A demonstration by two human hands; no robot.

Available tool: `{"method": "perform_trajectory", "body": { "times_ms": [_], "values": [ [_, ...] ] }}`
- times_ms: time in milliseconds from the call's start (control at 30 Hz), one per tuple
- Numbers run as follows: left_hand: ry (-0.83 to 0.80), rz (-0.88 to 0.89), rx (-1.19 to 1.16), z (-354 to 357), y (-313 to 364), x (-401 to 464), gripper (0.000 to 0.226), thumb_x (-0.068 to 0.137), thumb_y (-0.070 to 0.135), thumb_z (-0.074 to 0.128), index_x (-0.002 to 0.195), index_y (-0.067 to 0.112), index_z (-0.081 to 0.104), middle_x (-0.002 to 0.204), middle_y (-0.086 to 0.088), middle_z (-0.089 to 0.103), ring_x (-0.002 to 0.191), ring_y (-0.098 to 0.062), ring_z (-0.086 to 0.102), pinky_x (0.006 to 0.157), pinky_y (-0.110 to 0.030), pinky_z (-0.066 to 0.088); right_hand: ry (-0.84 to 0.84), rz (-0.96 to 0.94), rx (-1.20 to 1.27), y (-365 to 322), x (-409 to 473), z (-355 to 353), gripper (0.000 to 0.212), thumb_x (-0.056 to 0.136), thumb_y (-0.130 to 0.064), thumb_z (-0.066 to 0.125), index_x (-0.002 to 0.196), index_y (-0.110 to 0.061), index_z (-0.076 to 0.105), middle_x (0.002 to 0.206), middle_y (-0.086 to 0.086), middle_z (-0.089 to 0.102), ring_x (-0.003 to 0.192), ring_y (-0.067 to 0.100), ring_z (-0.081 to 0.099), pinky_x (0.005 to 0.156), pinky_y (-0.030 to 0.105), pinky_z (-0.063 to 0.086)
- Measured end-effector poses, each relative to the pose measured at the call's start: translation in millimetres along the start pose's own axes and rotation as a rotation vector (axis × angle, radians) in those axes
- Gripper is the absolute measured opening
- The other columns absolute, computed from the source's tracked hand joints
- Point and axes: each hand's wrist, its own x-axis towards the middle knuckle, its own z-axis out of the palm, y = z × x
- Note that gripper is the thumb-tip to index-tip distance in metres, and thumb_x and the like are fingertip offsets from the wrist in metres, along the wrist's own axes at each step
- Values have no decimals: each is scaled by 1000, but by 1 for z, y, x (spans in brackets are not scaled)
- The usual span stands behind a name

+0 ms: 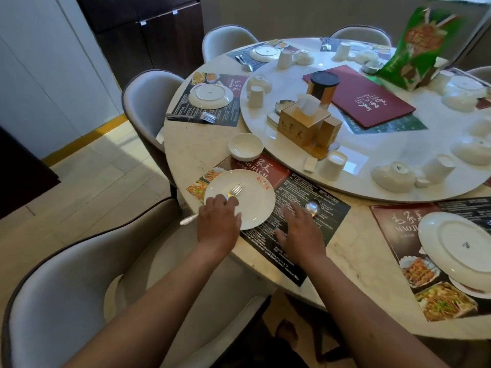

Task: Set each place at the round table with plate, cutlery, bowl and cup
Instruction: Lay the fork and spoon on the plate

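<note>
the near plate (247,200) sits right way up on a printed placemat (305,216) at the edge of the round marble surface (194,152), and it carries a fork (235,192) with tines pointing toward the table's middle; the fork's handle (189,219) sticks out past the plate rim toward the chair (79,274). the left hand (219,221) lies over the near rim of the plate and over the fork's neck, its fingers (225,201) close together and bent; whether they pinch the fork i cannot tell. the right hand (300,232) lies flat on the placemat just beside the plate, fingers spread and straight, with a spoon (313,207) just past its fingertips, bowl of the spoon face down on the mat. a small white bowl (245,146) stands upright and holds nothing, at the far left corner of the mat. the mat reads "mao jia cai" in white under large chinese characters on a red panel; the plate bears a small red mark near its far rim. on the raised turntable (372,166) a wooden tissue box (303,123) holds white tissues and carries carved chinese characters, next to a dark red menu (364,96) with pale chinese script. cups (332,166) and bowls stand upside down around the turntable. to the right another plate (457,243) lies upside down on a second mat (398,235)
</note>
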Motion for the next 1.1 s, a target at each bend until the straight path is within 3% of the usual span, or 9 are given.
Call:
{"method": "perform_trajectory", "body": {
  "times_ms": [167,300,467,833,1000,1100],
  "values": [
    [-85,178,-40,12,72,-6,32,98,44,53,122,25,60,113,-1,64,103,-22,57,85,-36,44,68,84,2,31,-9,-7,68,96,-45,56,154,-27,27,162,2,25,149,26,21,113,46,38],
    [-211,224,-28,24,113,-6,29,98,44,54,113,21,61,110,-4,64,102,-23,59,81,-37,47,72,159,17,64,-20,-9,66,97,-41,56,154,-26,28,162,1,25,148,25,23,111,45,39],
    [-342,134,-22,37,144,5,29,97,47,58,99,19,62,93,-1,65,80,-19,58,65,-33,43,-20,185,6,93,-27,-6,58,98,-43,53,151,-27,36,160,0,30,143,23,31,108,44,43],
    [-409,93,11,48,162,21,16,94,25,64,100,10,66,92,-7,67,78,-24,59,63,-34,42,-89,167,4,101,-22,-11,39,101,-34,46,138,-25,54,151,-2,44,133,24,42,98,41,46],
    [-395,3,-102,38,156,16,17,96,27,61,101,11,63,84,-3,56,77,-21,54,65,-34,43,-54,134,4,97,-22,-14,39,102,-32,45,138,-23,52,150,0,44,131,23,44,99,41,47],
    [-345,-72,-217,30,138,8,14,97,29,54,100,15,59,86,0,60,75,-17,57,65,-34,49,10,119,9,83,-21,-12,41,100,-33,47,139,-22,50,150,1,44,133,21,44,100,39,48]
  ]
}}
